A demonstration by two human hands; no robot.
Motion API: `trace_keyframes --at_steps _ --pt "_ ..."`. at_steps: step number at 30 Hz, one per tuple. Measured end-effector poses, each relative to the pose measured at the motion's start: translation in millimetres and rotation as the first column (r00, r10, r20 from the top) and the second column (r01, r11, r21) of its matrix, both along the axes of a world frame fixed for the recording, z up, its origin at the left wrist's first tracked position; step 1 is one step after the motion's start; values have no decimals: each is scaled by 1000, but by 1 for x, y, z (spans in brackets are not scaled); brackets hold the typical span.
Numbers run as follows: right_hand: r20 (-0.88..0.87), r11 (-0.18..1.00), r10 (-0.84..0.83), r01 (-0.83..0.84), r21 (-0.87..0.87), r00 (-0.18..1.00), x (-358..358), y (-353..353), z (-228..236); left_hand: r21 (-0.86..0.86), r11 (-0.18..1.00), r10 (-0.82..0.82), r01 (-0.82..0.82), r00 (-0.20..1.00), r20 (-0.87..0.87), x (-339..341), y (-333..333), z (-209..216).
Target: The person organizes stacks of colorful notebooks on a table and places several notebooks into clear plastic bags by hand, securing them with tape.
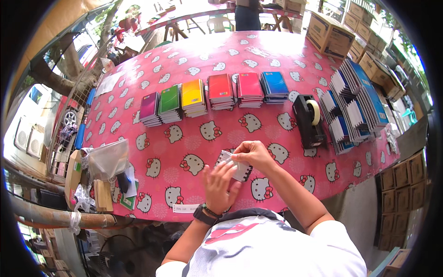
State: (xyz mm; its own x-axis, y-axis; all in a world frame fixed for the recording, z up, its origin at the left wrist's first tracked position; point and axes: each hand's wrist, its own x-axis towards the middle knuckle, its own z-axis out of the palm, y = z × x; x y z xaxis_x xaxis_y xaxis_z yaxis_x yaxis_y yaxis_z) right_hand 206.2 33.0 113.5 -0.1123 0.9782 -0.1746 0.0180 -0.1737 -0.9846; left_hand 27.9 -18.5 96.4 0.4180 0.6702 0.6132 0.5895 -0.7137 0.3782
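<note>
A small spiral notebook [242,172] lies tilted on the pink table in front of me, its dark coil along the lower right side. My left hand [220,185] rests over its left part with the fingers stretched out. Above the upper edge, my right hand [253,154] has thumb and fingers pinched together. Something pale and thin shows at those fingertips, too small to make out. A white printed strip [186,208] lies left of my left wrist.
Short notebook stacks, such as the yellow one [193,96], form a row across the table. A black tape dispenser [308,121] stands right, beside tall blue notebook piles [362,99]. Clear plastic bags [109,159] lie left. Cartons [328,34] and a person [248,16] are at the back.
</note>
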Motion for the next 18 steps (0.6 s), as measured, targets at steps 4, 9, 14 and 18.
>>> trace_keyframes --at_steps 4,9,14,18 --pt "30 995 -65 63 71 997 15 -5 0 -15 1000 1 -4 980 -201 6 0 -8" --pt "46 694 -662 588 416 748 95 -31 2 -98 995 0 -15 989 -150 1 -1 -13" --pt "512 517 -830 649 558 221 236 -64 -37 -75 997 3 -15 987 -164 10 -5 -4" --pt "544 643 -728 694 326 419 258 -45 -48 -90 996 -5 -10 985 -171 11 -4 -5"
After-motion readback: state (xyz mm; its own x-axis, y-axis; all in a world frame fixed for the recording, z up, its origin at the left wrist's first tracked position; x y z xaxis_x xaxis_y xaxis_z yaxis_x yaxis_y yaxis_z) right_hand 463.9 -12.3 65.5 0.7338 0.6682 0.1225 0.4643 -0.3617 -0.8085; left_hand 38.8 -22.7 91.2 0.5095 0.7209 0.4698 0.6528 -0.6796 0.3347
